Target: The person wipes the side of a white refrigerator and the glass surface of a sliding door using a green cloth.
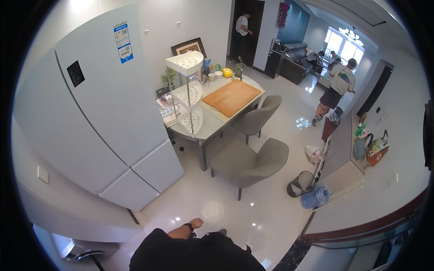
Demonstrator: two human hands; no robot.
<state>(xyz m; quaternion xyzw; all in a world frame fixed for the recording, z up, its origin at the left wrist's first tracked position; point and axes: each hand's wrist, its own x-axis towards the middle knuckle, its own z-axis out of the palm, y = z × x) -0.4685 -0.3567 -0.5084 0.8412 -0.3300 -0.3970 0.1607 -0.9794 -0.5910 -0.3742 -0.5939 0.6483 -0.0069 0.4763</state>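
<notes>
My left hand (196, 223) hangs low in front of my dark clothing, with a dark band around the wrist. It appears small, and how its fingers are held is not clear. Nothing can be made out in it. Below it is the glossy pale floor (230, 210). My right hand is out of view. Ahead stands a table (217, 130) bearing a wooden cutting board (232, 97) and a white three-tier corner shelf (190, 95). Two grey upholstered chairs, a nearer one (251, 162) and a farther one (261, 115), stand along its right side.
A white refrigerator (112, 111) rises at the left. On the right are a low cabinet (339, 145), a wire waste bin (300, 186) and a blue water bottle (315, 198). One person (340, 79) stands beyond, another (242, 27) at a doorway; several sit near a sofa (296, 66).
</notes>
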